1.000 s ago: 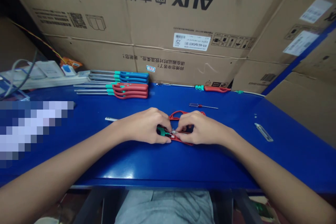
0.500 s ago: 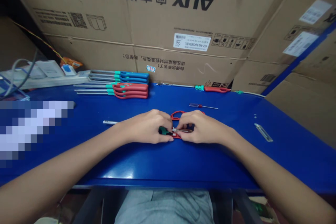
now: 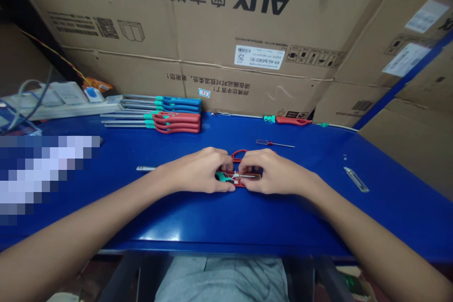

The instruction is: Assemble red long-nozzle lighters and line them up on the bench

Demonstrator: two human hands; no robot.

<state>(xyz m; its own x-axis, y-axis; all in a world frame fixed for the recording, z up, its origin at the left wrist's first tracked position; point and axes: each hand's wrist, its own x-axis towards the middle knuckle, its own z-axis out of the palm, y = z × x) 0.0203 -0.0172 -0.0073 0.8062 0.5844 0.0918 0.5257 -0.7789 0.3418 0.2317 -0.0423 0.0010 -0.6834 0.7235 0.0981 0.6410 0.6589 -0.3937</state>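
Both my hands meet at the middle of the blue table (image 3: 247,217). My left hand (image 3: 198,172) is closed over a long tool with a green collar (image 3: 222,177); its metal rod (image 3: 145,168) sticks out to the left past my wrist. My right hand (image 3: 272,172) is closed on the tool's red handle (image 3: 239,155), whose loop shows between my hands. A small metal part lies in the open handle between my fingertips.
A stack of finished tools with blue handles (image 3: 177,102) and red handles (image 3: 175,122) lies at the back left. A single red-handled tool (image 3: 288,121), a small screwdriver (image 3: 274,143) and a metal strip (image 3: 356,179) lie to the right. Cardboard boxes (image 3: 226,33) wall the back.
The rod's tip has slid a little to the left. The red handle has lowered and more of the metal part shows between my fingertips. Both hands stay closed on the tool.
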